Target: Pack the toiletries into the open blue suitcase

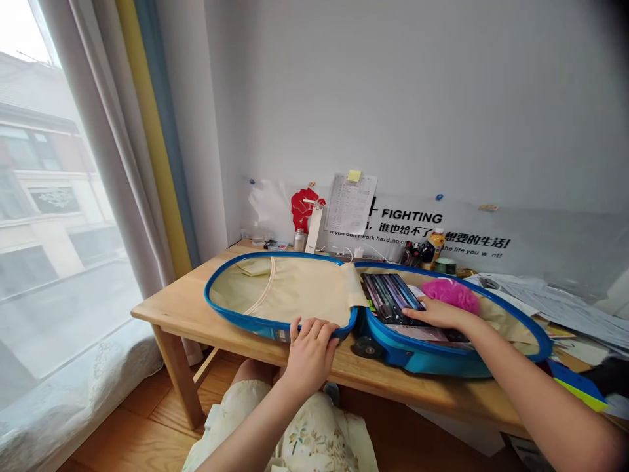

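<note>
A blue-rimmed suitcase (275, 322) with beige lining lies opened out on the wooden table. My left hand (314, 334) curls its fingers over the near rim of the left half. Inside the right half, my right hand (437, 313) is at the right edge of a clear pack of pens (390, 295), its thumb lying over the pack; the other fingertips are partly hidden. Just behind that hand sits a fluffy pink ball (451, 295). Flat items lie beneath the pack, mostly covered.
Behind the suitcase stand a white upright lamp (314, 229), a small metal bottle (299, 240), dark pens (413, 254) and an orange-labelled bottle (432, 249). Loose papers (580, 308) cover the table's right side. A suitcase wheel (366, 347) juts toward the front edge.
</note>
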A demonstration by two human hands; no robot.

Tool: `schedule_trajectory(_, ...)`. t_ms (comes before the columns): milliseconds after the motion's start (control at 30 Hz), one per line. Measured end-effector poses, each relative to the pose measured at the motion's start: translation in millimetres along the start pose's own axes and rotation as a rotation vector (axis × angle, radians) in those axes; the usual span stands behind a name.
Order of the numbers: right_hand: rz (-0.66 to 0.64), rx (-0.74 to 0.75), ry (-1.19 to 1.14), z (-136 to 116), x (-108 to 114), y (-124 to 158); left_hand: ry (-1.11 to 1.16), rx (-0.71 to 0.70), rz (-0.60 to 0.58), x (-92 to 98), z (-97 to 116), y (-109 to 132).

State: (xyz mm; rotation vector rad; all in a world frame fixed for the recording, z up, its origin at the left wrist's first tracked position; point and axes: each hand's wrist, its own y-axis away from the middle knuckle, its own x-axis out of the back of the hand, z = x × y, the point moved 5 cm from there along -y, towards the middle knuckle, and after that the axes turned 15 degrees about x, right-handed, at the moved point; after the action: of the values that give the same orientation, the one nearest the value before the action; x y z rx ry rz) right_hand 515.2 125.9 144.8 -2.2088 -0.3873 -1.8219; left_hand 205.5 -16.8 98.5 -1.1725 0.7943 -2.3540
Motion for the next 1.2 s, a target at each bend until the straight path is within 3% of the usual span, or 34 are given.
schedule_trajectory(133,-0.029,-0.013,-0.008,-5.7,-2.1,-2.9,-0.031,-0.081,-0.005,19.6,-23.0,-2.0)
schedule_trajectory(367,0.052,-0.118,0.06,-12.1,9.6,-6.0,-0.198,0.051,0.152,72.6,-131.0,-22.2)
schedule_trajectory(500,0.097,-0.147,0.012,-9.0,19.2,-3.8,-0.19,0.088,0.241,83.8,-175.1,-23.4)
schedule_trajectory(700,0.189,-0.181,-0.075,8.6,20.9,-4.1,-0.15,0.088,0.316,77.2,-182.9,-20.3)
schedule_trajectory(933,0.222,-0.122,-0.177,17.4,16.2,-7.4,-0.145,0.102,0.306,76.4,-186.1,-22.5)
schedule_trajectory(1133,0.335,-0.094,-0.15,36.8,47.4,-1.9,-0.14,0.093,0.308,74.7,-188.0,-20.1)
schedule_trajectory(1200,0.372,-0.094,-0.148,30.5,60.8,-4.8,-0.134,0.089,0.322,74.9,-187.7,-19.3)
